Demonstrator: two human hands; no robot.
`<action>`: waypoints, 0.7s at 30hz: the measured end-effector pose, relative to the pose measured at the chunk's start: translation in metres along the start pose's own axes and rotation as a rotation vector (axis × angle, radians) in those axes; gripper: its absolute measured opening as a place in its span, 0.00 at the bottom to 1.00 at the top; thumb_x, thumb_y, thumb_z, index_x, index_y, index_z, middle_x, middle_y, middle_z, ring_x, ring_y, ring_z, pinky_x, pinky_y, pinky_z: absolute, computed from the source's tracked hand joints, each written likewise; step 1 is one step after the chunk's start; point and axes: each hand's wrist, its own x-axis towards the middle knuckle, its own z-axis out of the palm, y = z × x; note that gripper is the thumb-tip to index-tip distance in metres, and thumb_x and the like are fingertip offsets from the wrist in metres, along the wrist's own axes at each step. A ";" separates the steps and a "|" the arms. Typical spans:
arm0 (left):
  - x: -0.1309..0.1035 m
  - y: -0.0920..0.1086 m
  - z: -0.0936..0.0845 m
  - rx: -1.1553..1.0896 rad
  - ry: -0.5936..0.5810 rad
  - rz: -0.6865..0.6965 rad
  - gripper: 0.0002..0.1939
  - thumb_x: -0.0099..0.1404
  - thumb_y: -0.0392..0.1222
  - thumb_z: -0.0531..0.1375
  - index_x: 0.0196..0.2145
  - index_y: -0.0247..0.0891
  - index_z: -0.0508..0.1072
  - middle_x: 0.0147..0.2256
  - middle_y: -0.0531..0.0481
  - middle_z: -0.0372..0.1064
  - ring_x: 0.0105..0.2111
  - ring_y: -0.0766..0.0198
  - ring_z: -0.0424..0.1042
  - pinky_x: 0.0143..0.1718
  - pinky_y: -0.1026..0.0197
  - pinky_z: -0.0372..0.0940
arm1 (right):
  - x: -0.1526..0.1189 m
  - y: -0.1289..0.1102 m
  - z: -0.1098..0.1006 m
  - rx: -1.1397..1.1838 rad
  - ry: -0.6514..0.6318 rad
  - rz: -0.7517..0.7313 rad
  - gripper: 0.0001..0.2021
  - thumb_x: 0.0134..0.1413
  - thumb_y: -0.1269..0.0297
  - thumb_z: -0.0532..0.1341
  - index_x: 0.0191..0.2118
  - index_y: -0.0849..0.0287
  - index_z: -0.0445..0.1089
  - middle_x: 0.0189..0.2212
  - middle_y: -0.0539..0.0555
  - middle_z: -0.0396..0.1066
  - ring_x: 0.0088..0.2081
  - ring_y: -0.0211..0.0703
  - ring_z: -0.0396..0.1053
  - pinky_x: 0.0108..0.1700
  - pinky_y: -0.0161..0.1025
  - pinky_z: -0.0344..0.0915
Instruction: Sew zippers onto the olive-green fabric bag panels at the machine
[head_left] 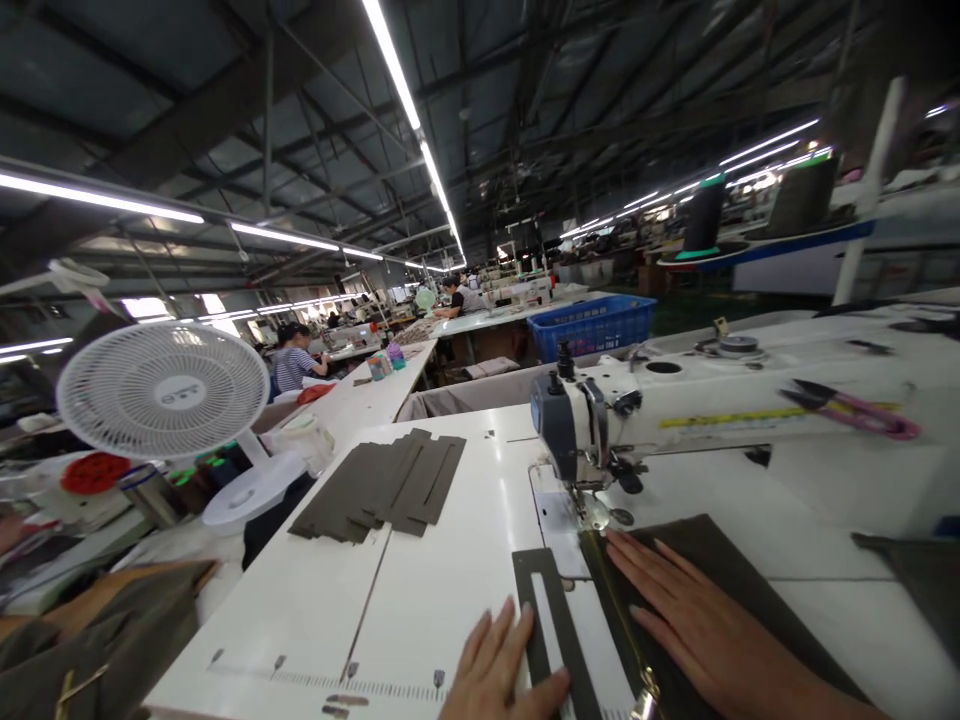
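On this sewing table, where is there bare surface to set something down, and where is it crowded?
Bare white table lies between the stack of olive fabric strips and the left hand, and behind the machine arm. Crowded: under the sewing machine head, where the right hand presses the olive panel beside the slotted strip.

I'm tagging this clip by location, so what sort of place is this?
Most likely a garment or bag sewing factory: an industrial sewing machine on a white worktable, stacked cut fabric strips, and long rows of similar stations with other workers under strip lights.
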 end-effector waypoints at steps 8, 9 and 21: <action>0.068 -0.025 -0.010 -0.317 0.294 -0.036 0.15 0.69 0.32 0.45 0.45 0.36 0.69 0.36 0.42 0.70 0.34 0.60 0.70 0.32 0.59 0.70 | 0.007 0.009 0.011 0.159 -0.035 0.113 0.22 0.63 0.64 0.50 0.61 0.61 0.54 0.59 0.58 0.50 0.58 0.51 0.53 0.56 0.52 0.59; 0.079 -0.023 -0.011 -0.321 0.309 -0.020 0.15 0.68 0.31 0.45 0.48 0.36 0.67 0.40 0.41 0.70 0.38 0.60 0.71 0.36 0.59 0.71 | 0.008 0.010 0.012 0.172 -0.049 0.130 0.22 0.62 0.64 0.50 0.61 0.61 0.55 0.59 0.58 0.50 0.58 0.51 0.53 0.57 0.53 0.57; 0.121 -0.002 0.037 -0.176 0.036 0.075 0.12 0.69 0.32 0.49 0.43 0.32 0.70 0.50 0.39 0.65 0.52 0.54 0.64 0.51 0.54 0.66 | 0.013 0.010 0.000 0.082 0.031 0.069 0.29 0.54 0.75 0.47 0.64 0.67 0.47 0.58 0.61 0.53 0.58 0.49 0.54 0.53 0.51 0.62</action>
